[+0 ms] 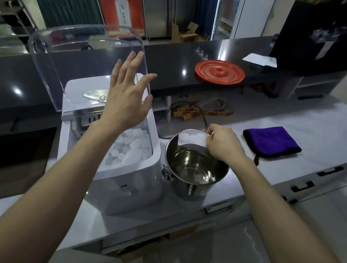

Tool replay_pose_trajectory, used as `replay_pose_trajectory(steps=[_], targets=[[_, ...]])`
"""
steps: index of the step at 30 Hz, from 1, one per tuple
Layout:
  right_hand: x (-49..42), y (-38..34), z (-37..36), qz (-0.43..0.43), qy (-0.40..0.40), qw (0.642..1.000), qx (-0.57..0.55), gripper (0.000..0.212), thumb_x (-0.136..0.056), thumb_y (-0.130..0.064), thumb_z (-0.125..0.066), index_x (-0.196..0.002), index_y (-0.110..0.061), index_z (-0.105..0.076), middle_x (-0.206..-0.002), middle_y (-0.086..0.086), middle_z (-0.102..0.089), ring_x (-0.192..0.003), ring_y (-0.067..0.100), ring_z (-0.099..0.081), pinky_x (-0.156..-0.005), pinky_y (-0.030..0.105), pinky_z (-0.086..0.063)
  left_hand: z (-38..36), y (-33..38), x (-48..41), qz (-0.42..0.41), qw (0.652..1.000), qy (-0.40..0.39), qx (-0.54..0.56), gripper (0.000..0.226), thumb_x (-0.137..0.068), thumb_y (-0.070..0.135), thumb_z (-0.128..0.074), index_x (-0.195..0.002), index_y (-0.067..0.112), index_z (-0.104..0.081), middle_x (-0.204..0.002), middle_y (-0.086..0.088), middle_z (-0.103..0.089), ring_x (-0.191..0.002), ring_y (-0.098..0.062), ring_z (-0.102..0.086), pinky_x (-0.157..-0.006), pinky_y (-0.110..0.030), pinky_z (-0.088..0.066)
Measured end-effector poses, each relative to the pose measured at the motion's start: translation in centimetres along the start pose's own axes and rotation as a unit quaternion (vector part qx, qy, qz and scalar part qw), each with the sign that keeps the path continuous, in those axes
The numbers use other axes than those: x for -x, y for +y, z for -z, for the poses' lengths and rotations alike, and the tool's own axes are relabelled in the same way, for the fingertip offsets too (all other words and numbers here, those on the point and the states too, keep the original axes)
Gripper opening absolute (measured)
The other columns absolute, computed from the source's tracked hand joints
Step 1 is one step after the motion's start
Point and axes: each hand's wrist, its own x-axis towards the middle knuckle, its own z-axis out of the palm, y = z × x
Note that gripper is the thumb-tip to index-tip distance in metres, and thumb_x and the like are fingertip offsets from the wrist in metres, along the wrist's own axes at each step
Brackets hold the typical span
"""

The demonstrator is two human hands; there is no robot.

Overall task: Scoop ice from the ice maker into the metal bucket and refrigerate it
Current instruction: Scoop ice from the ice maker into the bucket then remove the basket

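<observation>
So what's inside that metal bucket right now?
The metal bucket looks almost bare: shiny bottom, one pale patch that may be ice or glare. The right hand holds a white ice-filled scoop over its far rim, hiding part of the wall there.

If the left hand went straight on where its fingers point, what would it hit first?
Probably the raised clear lid of the ice maker; the open left hand is right before it, depth unclear.

Bar or catering service area, dark raised counter, glass-door fridge, liquor poster
</observation>
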Motion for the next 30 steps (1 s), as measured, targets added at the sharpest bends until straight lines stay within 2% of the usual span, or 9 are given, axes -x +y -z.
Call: replay_pose_trajectory(steps=[6,9,11,14,17,19,21,25,30], targets=[[0.2,-0.5,-1.2,0.03,-0.029,0.998,0.043,0.018,-0.095,-0.007,-0.05,-0.103,-0.02,-0.06,-0.095,0.007,-0.063,-0.078,0.023,-0.057,-0.053,0.03,-0.037,-0.9,0.4,0.1,0.011,1.0,-0.008,-0.017,0.055,-0.1,0.035,-0.07,-0.152,0.026,-0.056,-0.18,-0.015,-0.004,-0.168,-0.033,0.004,-0.135,-0.056,-0.001],[0.5,-0.6,-2.0,0.049,-0.046,0.996,0.063,0.02,-0.092,-0.004,-0.05,-0.104,-0.018,-0.058,-0.091,0.005,-0.061,-0.079,0.026,-0.058,-0.064,0.035,-0.046,-1.0,0.3,0.1,0.011,1.0,-0.013,-0.019,0.055,-0.1,0.036,-0.07,-0.152,0.026,-0.055,-0.18,-0.015,-0.001,-0.168,-0.033,0.005,-0.135,-0.057,-0.001],[0.6,-0.6,-2.6,0.054,-0.06,0.993,0.081,0.02,-0.089,-0.001,-0.049,-0.097,-0.018,-0.055,-0.082,0.003,-0.058,-0.076,0.025,-0.054,-0.071,0.041,-0.046,-1.0,0.2,0.1,0.011,1.0,-0.016,-0.018,0.055,-0.1,0.037,-0.07,-0.152,0.026,-0.056,-0.18,-0.015,-0.001,-0.168,-0.033,0.005,-0.135,-0.057,-0.002],[0.4,-0.6,-3.5,0.061,-0.092,0.988,0.113,0.023,-0.085,0.0,-0.048,-0.083,-0.022,-0.044,-0.073,0.0,-0.051,-0.076,0.028,-0.055,-0.067,0.036,-0.039,-1.0,0.2,0.1,0.015,0.999,-0.024,-0.02,0.053,-0.101,0.039,-0.07,-0.151,0.027,-0.056,-0.181,-0.014,0.001,-0.168,-0.033,0.007,-0.135,-0.056,0.001],[0.0,-0.4,-4.3,0.056,-0.123,0.982,0.129,0.018,-0.089,-0.001,-0.052,-0.091,-0.019,-0.05,-0.082,0.004,-0.062,-0.076,0.028,-0.059,-0.077,0.043,-0.046,-1.0,-0.1,0.1,0.01,0.999,-0.025,-0.017,0.051,-0.101,0.039,-0.07,-0.149,0.027,-0.058,-0.18,-0.014,0.0,-0.168,-0.033,0.007,-0.135,-0.055,0.001],[-0.2,-0.3,-4.9,0.055,-0.146,0.979,0.133,0.015,-0.091,-0.002,-0.053,-0.096,-0.015,-0.052,-0.091,0.009,-0.063,-0.079,0.03,-0.057,-0.071,0.04,-0.044,-1.0,-0.2,0.0,0.009,0.999,-0.027,-0.014,0.05,-0.1,0.04,-0.07,-0.148,0.027,-0.059,-0.18,-0.014,0.001,-0.168,-0.032,0.007,-0.135,-0.054,0.002],[-0.4,-0.3,-5.4,0.054,-0.16,0.976,0.134,0.014,-0.091,-0.002,-0.055,-0.1,-0.013,-0.056,-0.091,0.009,-0.06,-0.082,0.032,-0.059,-0.067,0.039,-0.044,-1.0,-0.3,0.0,0.013,0.999,-0.031,-0.016,0.05,-0.1,0.041,-0.07,-0.147,0.028,-0.06,-0.181,-0.013,0.001,-0.168,-0.032,0.007,-0.135,-0.053,0.003],[-0.7,-0.8,-6.2,0.051,-0.184,0.971,0.141,0.02,-0.09,-0.001,-0.059,-0.106,-0.009,-0.067,-0.097,0.012,-0.067,-0.085,0.034,-0.065,-0.068,0.039,-0.048,-0.9,-0.2,0.0,0.017,0.999,-0.029,-0.012,0.048,-0.1,0.041,-0.07,-0.146,0.028,-0.062,-0.181,-0.013,-0.001,-0.168,-0.031,0.005,-0.135,-0.053,0.002],[-1.0,-0.8,-6.6,0.056,-0.186,0.969,0.15,0.024,-0.09,0.002,-0.058,-0.109,-0.007,-0.069,-0.1,0.013,-0.07,-0.087,0.033,-0.068,-0.068,0.04,-0.053,-0.8,-0.1,0.0,0.019,0.999,-0.026,-0.002,0.047,-0.099,0.039,-0.07,-0.144,0.027,-0.063,-0.18,-0.014,-0.005,-0.168,-0.032,0.002,-0.135,-0.053,0.0]])
